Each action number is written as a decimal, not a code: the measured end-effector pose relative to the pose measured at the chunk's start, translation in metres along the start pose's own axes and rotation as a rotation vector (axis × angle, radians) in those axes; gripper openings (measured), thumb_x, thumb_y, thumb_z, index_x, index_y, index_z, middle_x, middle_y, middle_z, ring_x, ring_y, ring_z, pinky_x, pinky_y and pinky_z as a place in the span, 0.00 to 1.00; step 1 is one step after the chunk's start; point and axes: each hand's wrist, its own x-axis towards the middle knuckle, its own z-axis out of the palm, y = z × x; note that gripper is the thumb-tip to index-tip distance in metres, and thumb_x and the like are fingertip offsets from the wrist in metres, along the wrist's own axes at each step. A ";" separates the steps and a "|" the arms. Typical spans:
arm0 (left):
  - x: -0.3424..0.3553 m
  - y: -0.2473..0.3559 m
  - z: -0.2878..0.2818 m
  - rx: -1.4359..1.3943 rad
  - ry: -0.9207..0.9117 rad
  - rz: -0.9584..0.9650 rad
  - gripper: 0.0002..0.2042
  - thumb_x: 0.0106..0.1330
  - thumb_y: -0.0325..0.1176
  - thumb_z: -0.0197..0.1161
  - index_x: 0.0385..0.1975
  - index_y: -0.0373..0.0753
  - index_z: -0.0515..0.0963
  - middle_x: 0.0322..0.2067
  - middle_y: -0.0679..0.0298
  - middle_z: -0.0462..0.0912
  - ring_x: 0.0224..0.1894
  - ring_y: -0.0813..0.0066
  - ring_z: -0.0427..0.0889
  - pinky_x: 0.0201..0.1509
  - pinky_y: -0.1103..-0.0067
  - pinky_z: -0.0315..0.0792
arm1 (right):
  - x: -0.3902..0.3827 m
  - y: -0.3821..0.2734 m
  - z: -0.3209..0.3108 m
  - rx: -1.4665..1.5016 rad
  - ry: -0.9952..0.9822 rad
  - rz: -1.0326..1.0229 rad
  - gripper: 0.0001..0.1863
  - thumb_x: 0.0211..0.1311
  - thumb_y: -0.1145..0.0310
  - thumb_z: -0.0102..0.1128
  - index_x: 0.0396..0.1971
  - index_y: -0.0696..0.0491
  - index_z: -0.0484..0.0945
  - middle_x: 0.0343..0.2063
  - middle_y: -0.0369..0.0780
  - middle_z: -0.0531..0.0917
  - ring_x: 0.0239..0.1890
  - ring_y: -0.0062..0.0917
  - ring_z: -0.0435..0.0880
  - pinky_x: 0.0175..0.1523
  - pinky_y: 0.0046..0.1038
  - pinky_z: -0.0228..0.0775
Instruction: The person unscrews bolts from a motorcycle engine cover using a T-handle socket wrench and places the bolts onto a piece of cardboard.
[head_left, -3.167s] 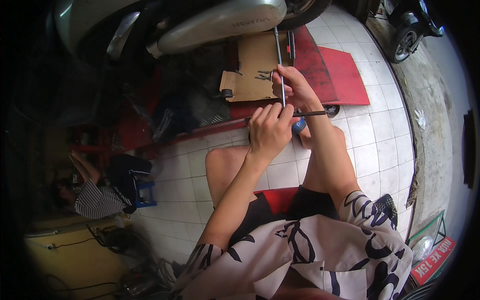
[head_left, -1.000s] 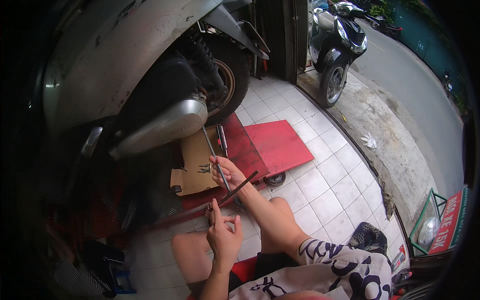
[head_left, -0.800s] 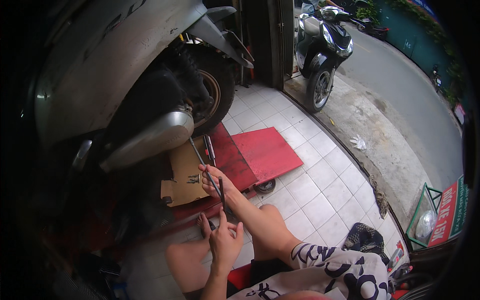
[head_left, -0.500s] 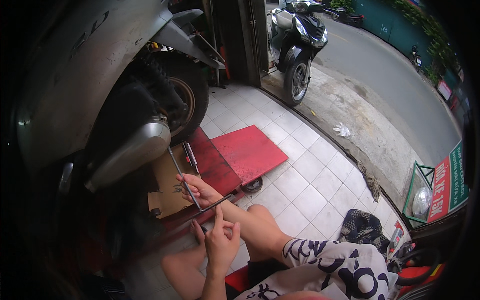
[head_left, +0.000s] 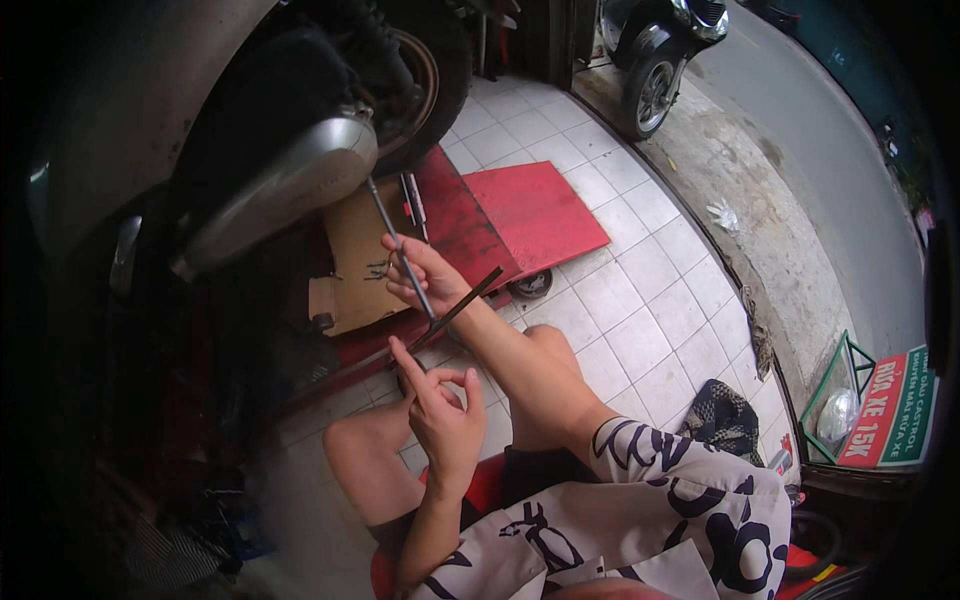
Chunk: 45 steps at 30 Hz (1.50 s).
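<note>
My right hand (head_left: 425,272) is closed around the shaft of a long T-handle wrench (head_left: 386,212). The far end of the shaft meets the underside of a scooter's silver engine-side cover (head_left: 300,170), beside the rear wheel (head_left: 445,90); the joint itself is too small to make out. My left hand (head_left: 447,425) is by the near end of the crossbar, index finger stretched toward it and thumb apart, gripping nothing. Whether the fingertip touches the bar I cannot tell. Several small bolts (head_left: 377,270) lie on a cardboard sheet (head_left: 350,235) under the scooter.
The cardboard rests on a red platform (head_left: 450,215) with a red ramp plate (head_left: 545,215). A red-and-black tool or tube (head_left: 413,200) lies on it. Dark patterned cloth (head_left: 722,415) is on the white tiles to the right. Beyond the doorway stand another scooter (head_left: 650,85) and a signboard (head_left: 885,410).
The view has shifted, so the scooter and platform sit higher and further right. The wrench's crossbar has turned to a steeper slant. My right hand keeps its hold; the left stays beside the bar.
</note>
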 end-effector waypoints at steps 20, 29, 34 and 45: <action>0.008 0.004 -0.030 -0.012 -0.080 0.074 0.41 0.59 0.23 0.63 0.70 0.27 0.45 0.21 0.64 0.77 0.15 0.77 0.74 0.36 0.78 0.74 | 0.000 -0.001 -0.004 0.073 0.143 -0.003 0.12 0.72 0.65 0.52 0.48 0.56 0.72 0.13 0.26 0.63 0.13 0.10 0.59 0.21 0.16 0.54; -0.001 -0.010 -0.012 0.075 -0.487 -0.049 0.35 0.64 0.34 0.60 0.68 0.30 0.53 0.26 0.55 0.80 0.28 0.52 0.83 0.32 0.64 0.77 | 0.000 0.002 -0.007 0.133 0.164 0.004 0.12 0.74 0.65 0.49 0.48 0.56 0.72 0.12 0.26 0.63 0.12 0.11 0.58 0.21 0.17 0.55; 0.013 0.007 -0.010 0.043 -0.387 0.095 0.39 0.62 0.30 0.63 0.70 0.29 0.49 0.24 0.63 0.80 0.20 0.65 0.80 0.32 0.69 0.76 | 0.002 0.009 -0.006 0.113 0.176 0.031 0.11 0.75 0.65 0.47 0.47 0.56 0.72 0.11 0.26 0.63 0.12 0.10 0.58 0.21 0.16 0.55; -0.010 -0.025 -0.012 -0.019 -0.218 -0.041 0.41 0.62 0.29 0.63 0.70 0.26 0.45 0.22 0.61 0.79 0.22 0.66 0.81 0.30 0.74 0.75 | 0.003 0.004 -0.008 0.199 0.181 -0.003 0.10 0.75 0.66 0.46 0.44 0.56 0.70 0.10 0.25 0.62 0.11 0.10 0.57 0.21 0.16 0.54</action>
